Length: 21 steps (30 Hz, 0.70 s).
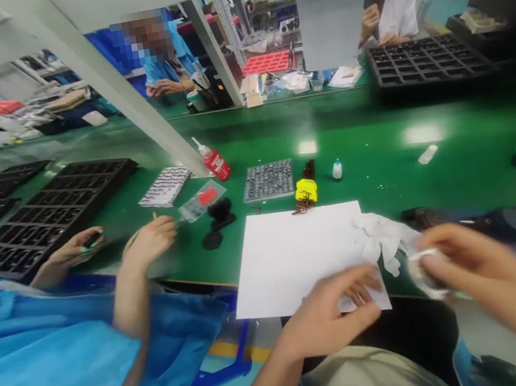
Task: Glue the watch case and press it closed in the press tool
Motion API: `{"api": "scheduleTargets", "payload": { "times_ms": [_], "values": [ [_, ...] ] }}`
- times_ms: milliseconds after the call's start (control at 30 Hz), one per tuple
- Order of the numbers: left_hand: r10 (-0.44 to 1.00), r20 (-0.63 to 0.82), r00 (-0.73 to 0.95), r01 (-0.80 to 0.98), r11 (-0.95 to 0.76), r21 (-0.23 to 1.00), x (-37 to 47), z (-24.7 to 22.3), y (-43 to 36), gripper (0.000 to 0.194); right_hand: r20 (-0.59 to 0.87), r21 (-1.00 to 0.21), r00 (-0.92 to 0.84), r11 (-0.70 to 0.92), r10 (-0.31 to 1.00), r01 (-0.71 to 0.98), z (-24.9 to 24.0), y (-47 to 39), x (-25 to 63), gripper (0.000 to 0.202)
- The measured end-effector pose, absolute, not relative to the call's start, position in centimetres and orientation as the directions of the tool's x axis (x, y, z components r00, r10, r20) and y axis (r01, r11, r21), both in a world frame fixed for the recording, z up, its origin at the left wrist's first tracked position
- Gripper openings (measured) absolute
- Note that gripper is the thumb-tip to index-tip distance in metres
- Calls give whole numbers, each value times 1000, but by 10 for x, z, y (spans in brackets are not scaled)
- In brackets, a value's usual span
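Observation:
My right hand (475, 268) is closed on a white ring-shaped thing (426, 283), blurred by motion, at the right front of the bench. My left hand (334, 316) is open, fingers apart, above the near edge of a white paper sheet (293, 253); nothing shows in it. Crumpled white tissue (380, 235) lies over the sheet's right edge, beside the right hand. Just past the sheet's far edge is a yellow-and-dark tool (306, 191), its kind unclear. Left of that tool sits a clear tray of small parts (268, 180).
A red bottle (215, 162) stands by the slanted post (120, 91). A small white bottle (336, 170) is farther right. Black compartment trays (60, 201) lie left, another (429, 63) back right. A co-worker's hand (151, 241) works at left. Dark equipment (507, 222) lies right.

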<state>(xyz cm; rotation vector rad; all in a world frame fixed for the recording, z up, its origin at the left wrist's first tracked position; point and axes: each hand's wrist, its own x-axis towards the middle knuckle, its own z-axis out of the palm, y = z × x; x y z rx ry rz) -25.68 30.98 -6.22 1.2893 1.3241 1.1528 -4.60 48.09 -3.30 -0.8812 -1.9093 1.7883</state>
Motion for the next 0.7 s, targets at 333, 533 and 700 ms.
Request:
{"api": "scheduleTargets", "payload": {
  "times_ms": [333, 533, 700],
  "values": [
    [954, -36, -298, 339, 141, 930, -267, -71, 327, 78, -134, -881, -896, -465, 423, -87, -79, 467, -98, 42],
    [960, 117, -255, 838, 159, 522, -298, -86, 315, 52, -174, -883, -852, -462, 493, -87, -83, 472, -97, 47],
    [960, 122, -253, 858, 164, 487, -289, -93, 329, 41, -221, -935, -837, -354, 501, 35, -88, 477, -97, 57]
  ]
}}
